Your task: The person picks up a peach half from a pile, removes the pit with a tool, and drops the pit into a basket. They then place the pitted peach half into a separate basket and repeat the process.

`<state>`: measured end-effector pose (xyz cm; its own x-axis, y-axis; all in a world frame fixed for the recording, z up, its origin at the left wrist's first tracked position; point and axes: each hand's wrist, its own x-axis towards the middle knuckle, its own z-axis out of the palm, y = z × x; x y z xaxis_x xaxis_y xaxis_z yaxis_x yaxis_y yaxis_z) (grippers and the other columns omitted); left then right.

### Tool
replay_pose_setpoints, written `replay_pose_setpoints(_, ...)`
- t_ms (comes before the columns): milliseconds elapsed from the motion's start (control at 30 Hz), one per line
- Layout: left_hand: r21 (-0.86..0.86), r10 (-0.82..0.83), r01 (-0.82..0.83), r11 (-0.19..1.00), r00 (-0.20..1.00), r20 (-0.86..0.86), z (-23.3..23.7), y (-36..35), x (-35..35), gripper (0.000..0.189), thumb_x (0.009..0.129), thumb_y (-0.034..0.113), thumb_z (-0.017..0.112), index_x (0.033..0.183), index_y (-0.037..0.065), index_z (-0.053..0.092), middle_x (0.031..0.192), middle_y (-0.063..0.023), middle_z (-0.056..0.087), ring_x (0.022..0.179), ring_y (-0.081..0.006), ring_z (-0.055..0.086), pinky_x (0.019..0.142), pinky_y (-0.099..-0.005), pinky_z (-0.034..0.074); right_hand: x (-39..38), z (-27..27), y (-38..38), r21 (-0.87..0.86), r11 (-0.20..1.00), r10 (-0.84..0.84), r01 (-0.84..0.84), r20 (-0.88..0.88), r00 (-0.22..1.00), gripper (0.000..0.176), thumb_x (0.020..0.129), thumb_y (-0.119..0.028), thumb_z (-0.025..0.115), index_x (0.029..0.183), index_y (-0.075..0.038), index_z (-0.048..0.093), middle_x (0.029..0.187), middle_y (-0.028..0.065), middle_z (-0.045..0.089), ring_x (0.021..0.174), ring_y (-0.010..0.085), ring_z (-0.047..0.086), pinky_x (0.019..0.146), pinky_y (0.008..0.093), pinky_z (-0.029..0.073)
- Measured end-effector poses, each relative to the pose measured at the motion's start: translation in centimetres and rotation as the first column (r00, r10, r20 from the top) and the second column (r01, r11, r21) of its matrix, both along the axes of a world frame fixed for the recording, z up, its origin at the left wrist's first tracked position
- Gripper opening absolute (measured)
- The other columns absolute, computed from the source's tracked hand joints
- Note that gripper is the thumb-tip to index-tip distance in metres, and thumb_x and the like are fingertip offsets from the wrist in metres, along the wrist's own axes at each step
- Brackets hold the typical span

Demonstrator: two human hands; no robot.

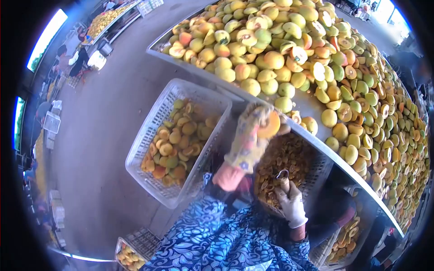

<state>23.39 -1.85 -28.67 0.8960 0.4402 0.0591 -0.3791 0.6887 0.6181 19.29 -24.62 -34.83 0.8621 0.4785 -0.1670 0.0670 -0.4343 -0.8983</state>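
Note:
My left hand (250,135), in a yellow flowered glove, holds a peach half (270,125) cut side up at the edge of the metal table (312,108). My right hand (291,203), in a white glove, grips a pitting tool with a metal loop (283,176) over a basket of pits and scraps (289,160) below the table edge. The table is heaped with whole and halved peaches (289,49).
A white plastic crate (149,131) with several peach halves stands on the floor to the left. More crates sit at the lower left (129,255) and lower right (343,239). People work at another fruit table (106,20) far left. Grey concrete floor lies between.

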Motion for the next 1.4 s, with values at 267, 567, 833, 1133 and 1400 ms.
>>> replay_pose_setpoints(267, -0.256, -0.177, 0.158, 0.954, 0.983, -0.051, 0.9, -4.7, -8.0, 0.053, 0.102, 0.048, 0.043, 0.113, 0.000, 0.060, 0.103, -0.0182, 0.067, 0.088, -0.0276, 0.066, 0.079, -0.0394, 0.056, -1.8, 7.2, 0.5, 0.227, 0.972, 0.025, 0.053, -0.329, 0.944, 0.029, 0.091, -0.013, 0.061, 0.117, 0.000, 0.058, 0.087, 0.0010, 0.061, 0.078, 0.0098, 0.054, 0.074, 0.0257, 0.046)
replay_pose_setpoints(567, 0.164, -0.018, 0.065, 0.984, 0.962, -0.273, 3.0, -6.4, -11.0, 0.058, 0.103, 0.051, 0.037, 0.106, -0.002, 0.061, 0.097, -0.0148, 0.067, 0.086, -0.0236, 0.067, 0.079, -0.0351, 0.057, -3.9, 10.3, 2.1, 0.119, 0.968, 0.227, -0.223, -0.020, 0.974, 0.024, 0.090, -0.020, 0.067, 0.103, -0.002, 0.057, 0.078, 0.0203, 0.064, 0.069, 0.0338, 0.066, 0.063, 0.0382, 0.049)
replay_pose_setpoints(833, 0.197, -0.039, 0.098, 0.975, 0.958, -0.283, 3.7, -7.9, -11.3, 0.047, 0.103, 0.041, 0.045, 0.104, -0.001, 0.064, 0.100, -0.0131, 0.067, 0.087, -0.0198, 0.068, 0.079, -0.0311, 0.057, -3.7, 9.8, 1.1, 0.117, 0.945, 0.311, -0.306, -0.025, 0.950, 0.031, 0.092, -0.023, 0.065, 0.112, -0.001, 0.056, 0.083, 0.0214, 0.066, 0.074, 0.0344, 0.069, 0.066, 0.0380, 0.051)
replay_pose_setpoints(1133, 0.255, 0.005, 0.066, 0.965, 0.964, -0.267, 2.8, -8.3, -11.2, 0.036, 0.100, 0.033, 0.053, 0.099, -0.001, 0.065, 0.094, -0.0107, 0.066, 0.085, -0.0162, 0.065, 0.071, -0.0272, 0.053, -1.1, 9.9, 0.1, 0.163, 0.869, 0.487, -0.467, -0.115, 0.866, 0.025, 0.092, -0.022, 0.063, 0.104, -0.001, 0.058, 0.082, 0.0109, 0.064, 0.070, 0.0201, 0.060, 0.067, 0.0340, 0.049)
replay_pose_setpoints(1400, 0.356, 0.015, 0.052, 0.933, 0.983, -0.183, 3.8, -9.1, -10.4, 0.025, 0.098, 0.023, 0.055, 0.107, 0.000, 0.061, 0.099, -0.0081, 0.063, 0.082, -0.0169, 0.064, 0.077, -0.0305, 0.054, -1.1, 7.6, 0.4, 0.284, 0.871, 0.408, -0.402, 0.039, 0.912, 0.031, 0.093, -0.020, 0.064, 0.114, 0.001, 0.054, 0.085, 0.0201, 0.066, 0.077, 0.0330, 0.069, 0.068, 0.0382, 0.052)
